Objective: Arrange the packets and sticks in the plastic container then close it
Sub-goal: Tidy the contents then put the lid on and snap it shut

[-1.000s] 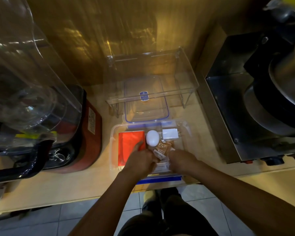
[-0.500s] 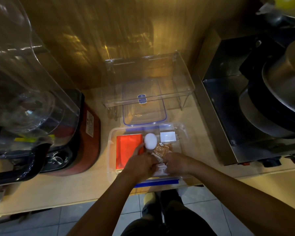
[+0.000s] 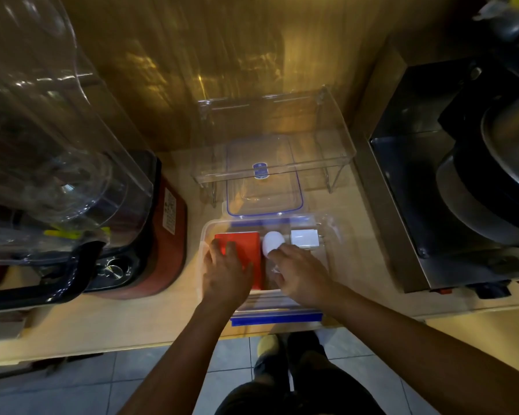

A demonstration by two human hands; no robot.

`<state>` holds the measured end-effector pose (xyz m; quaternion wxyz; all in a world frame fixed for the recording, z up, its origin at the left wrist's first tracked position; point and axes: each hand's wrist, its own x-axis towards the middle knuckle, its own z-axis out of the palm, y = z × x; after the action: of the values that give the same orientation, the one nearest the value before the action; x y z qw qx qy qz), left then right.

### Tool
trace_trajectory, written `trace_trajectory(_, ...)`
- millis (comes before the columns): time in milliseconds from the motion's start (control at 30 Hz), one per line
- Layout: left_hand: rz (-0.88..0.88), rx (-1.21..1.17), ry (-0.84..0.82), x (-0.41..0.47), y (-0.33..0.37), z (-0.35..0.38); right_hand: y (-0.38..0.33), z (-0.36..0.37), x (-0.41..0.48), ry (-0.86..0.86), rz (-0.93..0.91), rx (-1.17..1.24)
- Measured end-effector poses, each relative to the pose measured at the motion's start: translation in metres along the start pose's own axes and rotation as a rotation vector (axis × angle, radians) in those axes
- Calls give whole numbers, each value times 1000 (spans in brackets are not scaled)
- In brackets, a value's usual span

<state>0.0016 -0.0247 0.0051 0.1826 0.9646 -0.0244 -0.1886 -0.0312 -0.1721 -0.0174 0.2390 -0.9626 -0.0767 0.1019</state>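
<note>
Shifted toward 9 o'clock, left hand [image 3: 228, 271] lays straight fingers [image 3: 230, 253] on flat red rectangular packet [image 3: 246, 244], long axis 12-to-6; whether right hand [image 3: 300, 274] holds anything is unclear.

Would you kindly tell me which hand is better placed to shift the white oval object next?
Probably the right hand: its fingers reach the white oval object, while the left hand rests on the red packet.

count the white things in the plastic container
2: white oval object at back middle, white square block right of it; left hand and right hand may hide more.
</note>
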Motion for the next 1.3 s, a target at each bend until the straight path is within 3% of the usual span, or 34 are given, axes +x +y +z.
trace_trajectory(267, -85, 79, -160, 4, -10, 9, 18, -6, 29, -161, -112, -404)
trace_trajectory(400, -51, 107, -128, 7, -11, 15, 18, -8, 37, -206, -86, -502)
trace_trajectory(500, -60, 117, -61, 8, -12, 19, 15, -5, 39, -311, -12, -307)
trace_trajectory(667, -62, 172, -50, 7, -14, 22, 15, -8, 33, -425, 178, 337)
trace_trajectory(800, -27, 219, -135, 5, -15, 17, 1, -2, 27, -529, 104, 11)
trace_trajectory(1000, 4, 143, -208, 4, -19, 6, -12, 13, 40, -391, 33, -165)
trace_trajectory(1100, 157, 255, -183, -1, -17, -6, -2, 8, 46, -482, -3, -194)
trace_trajectory(1200, 493, 330, -60, 5, -17, -15, 16, -6, 49, -542, -48, -171)
trace_trajectory(1300, 688, 505, -160, 28, -11, -17, 22, -13, 51, -548, -107, -196)
